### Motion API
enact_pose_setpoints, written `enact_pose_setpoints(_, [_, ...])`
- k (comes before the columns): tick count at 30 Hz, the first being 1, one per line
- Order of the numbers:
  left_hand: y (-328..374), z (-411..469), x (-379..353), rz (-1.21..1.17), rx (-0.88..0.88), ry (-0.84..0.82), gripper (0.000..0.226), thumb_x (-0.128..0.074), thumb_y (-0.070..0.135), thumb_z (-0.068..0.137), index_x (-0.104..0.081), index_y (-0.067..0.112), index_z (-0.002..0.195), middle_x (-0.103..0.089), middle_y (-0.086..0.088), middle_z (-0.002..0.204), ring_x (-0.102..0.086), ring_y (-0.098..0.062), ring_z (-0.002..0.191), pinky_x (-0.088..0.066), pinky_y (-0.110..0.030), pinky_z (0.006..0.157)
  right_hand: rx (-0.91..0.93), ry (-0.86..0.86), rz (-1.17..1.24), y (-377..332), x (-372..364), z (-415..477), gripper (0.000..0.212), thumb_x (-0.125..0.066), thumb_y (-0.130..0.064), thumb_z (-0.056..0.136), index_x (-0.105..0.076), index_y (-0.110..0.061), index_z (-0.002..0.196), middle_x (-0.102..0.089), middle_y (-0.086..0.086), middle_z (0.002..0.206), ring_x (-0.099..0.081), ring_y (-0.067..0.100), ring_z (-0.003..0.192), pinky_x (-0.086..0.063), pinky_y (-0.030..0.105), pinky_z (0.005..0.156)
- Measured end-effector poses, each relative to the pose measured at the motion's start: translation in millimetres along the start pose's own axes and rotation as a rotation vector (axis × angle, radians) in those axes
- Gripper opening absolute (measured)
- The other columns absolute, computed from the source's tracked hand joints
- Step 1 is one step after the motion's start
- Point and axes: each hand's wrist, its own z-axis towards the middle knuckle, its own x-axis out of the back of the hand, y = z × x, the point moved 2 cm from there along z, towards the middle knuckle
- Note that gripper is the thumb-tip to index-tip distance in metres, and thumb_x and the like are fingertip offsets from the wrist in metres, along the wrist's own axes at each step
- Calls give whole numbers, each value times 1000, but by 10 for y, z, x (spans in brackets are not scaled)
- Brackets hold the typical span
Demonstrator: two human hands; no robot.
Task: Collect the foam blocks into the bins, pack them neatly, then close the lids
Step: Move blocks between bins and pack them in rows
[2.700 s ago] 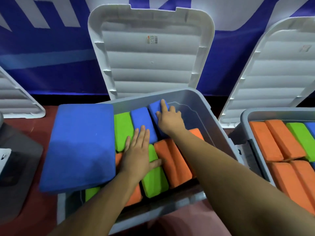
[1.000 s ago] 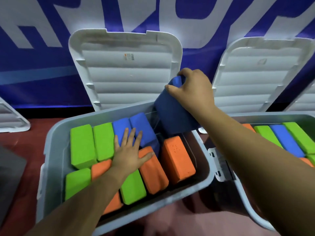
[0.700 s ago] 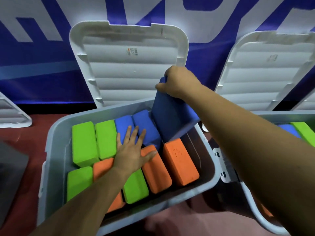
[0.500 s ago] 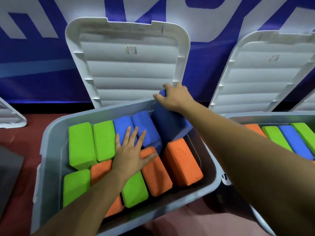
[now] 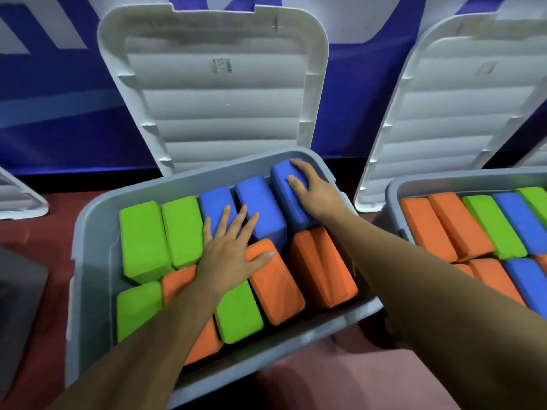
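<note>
Where the right hand's grip (image 5: pixel 311 191) presses, blue block (image 5: pixel 282 190) lies beneath

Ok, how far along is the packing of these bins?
Mostly packed. The middle bin holds two rows of green, blue and orange blocks, and the right bin looks full too. In hand: the right hand presses a blue block into the back corner while the left hand lies flat on its neighbours. Left: the middle lid and the right lid stand open and need closing.

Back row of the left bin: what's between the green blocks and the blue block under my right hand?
Two more blue blocks, side by side, the left hand resting on them; head view.
</note>
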Motion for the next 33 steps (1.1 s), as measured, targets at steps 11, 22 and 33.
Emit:
enact_pose_setpoints(11, [-518, -562, 270, 39, 169, -33, 83, -28, 83, 80, -32, 41, 151, -22, -17, 162, -21, -31, 150, -9, -53, 118, -132, -28, 10, 29, 37, -630, 48, -40, -48, 103, -29, -42, 150, -62, 18, 125, -59, 38, 107, -38, 33, 83])
enact_pose_setpoints(22, [375, -36, 86, -171, 45, 34, 69, -34, 55, 91, -46, 17, 147, -38, -17, 155, -33, -30, 145, -16, -50, 121, -175, 47, -84, 254, -173, -717, 48, -25, -44, 107, -18, -41, 154, -59, 27, 119, -57, 43, 107, -39, 43, 85])
enact_pose_setpoints(33, [516, 49, 60, -69, -2, -220, 102, -4, 81, 69, -12, 31, 158, 3, -3, 167, 2, -16, 153, 6, -45, 120, -210, -87, -61, 178, -50, -852, 57, -30, -46, 106, -10, -34, 158, -39, 28, 138, -50, 43, 119, -37, 46, 102])
